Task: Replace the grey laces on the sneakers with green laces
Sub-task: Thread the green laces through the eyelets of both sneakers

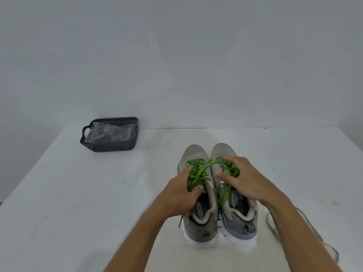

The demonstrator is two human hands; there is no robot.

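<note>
Now both sneakers sit side by side on the table (78,193), heels toward me.
My left hand (181,190) grips the left sneaker's (193,193) green laces (198,171); my right hand's (244,179) curled fingers (222,175) hold the right sneaker's (235,211) green laces.

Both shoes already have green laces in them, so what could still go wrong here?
The green laces of the two sneakers cross between the left hand and right hand, so they could knot together. The loose loop hanging into the right shoe might snag. The grey laces near the table edge could slip off.
</note>
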